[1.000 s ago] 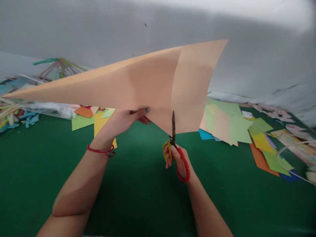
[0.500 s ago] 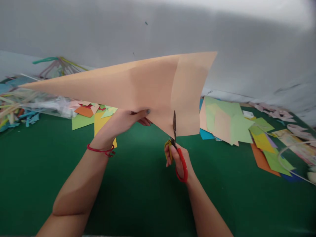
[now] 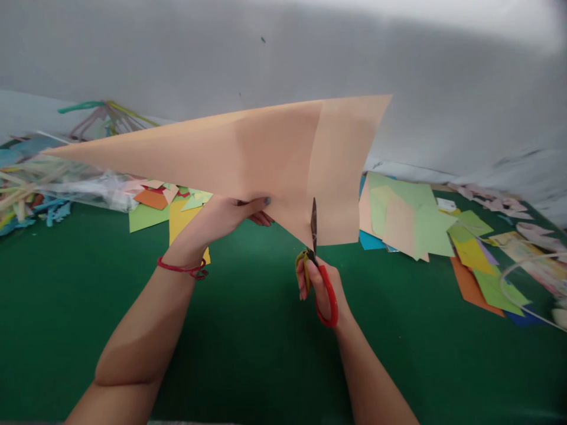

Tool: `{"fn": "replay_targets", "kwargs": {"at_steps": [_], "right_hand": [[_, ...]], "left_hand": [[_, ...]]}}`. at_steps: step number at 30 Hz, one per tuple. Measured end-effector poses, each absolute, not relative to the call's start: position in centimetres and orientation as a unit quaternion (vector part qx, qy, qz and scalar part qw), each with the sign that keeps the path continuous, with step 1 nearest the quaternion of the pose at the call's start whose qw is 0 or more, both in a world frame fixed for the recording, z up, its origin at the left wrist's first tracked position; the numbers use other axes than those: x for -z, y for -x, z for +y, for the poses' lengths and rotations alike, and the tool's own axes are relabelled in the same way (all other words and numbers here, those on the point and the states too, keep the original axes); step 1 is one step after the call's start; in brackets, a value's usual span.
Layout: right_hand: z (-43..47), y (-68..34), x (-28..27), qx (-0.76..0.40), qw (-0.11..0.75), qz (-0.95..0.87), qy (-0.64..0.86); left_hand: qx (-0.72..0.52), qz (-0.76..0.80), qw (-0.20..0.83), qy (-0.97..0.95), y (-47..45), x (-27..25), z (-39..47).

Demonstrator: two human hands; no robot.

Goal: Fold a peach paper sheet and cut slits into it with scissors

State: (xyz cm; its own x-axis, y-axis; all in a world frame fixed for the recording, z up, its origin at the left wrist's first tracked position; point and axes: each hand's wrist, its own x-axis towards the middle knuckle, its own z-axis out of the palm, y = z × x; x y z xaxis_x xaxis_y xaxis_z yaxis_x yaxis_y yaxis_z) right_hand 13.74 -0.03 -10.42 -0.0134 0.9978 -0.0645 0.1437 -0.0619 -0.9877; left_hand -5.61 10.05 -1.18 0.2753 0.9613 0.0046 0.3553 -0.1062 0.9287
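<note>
A large sheet of peach paper (image 3: 274,153) is held up in front of me, bent over along its top and tapering to a point at the left. My left hand (image 3: 239,213) pinches its lower edge, thumb on the near side and fingers behind. My right hand (image 3: 321,286) is closed round the handles of a pair of scissors (image 3: 326,295), one loop red and the other yellow. The dark blades point upward at the sheet's lower edge, one in front of the paper; the other blade is mostly hidden behind it.
On the green table (image 3: 248,342), pale green and peach sheets (image 3: 425,218) lie behind at the right, with coloured paper pieces (image 3: 478,260) beyond. Paper scraps (image 3: 153,199) and a clear plastic bag (image 3: 101,189) lie at the left. A grey wall (image 3: 283,53) stands behind.
The sheet's left tip has shifted slightly to the right. Both hands and the scissors stay almost where they were.
</note>
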Motion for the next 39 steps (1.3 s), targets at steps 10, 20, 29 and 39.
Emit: {"fn": "replay_targets", "kwargs": {"at_steps": [10, 20, 29, 39], "right_hand": [[-0.14, -13.39, 10.17, -0.478, 0.455, -0.501, 0.56], [-0.21, -13.67, 10.78, -0.478, 0.454, -0.506, 0.556], [-0.37, -13.55, 10.81, -0.484, 0.459, -0.495, 0.557], [-0.31, -13.67, 10.75, -0.463, 0.442, -0.504, 0.58]], "left_hand": [[-0.333, 0.497, 0.447, -0.665, 5.61, 1.08, 10.04], [-0.336, 0.509, 0.441, -0.659, 5.6, 0.95, 9.86], [-0.335, 0.509, 0.447, -0.655, 5.5, 0.92, 9.75], [-0.321, 0.518, 0.43, -0.666, 5.7, 0.9, 9.86]]}}
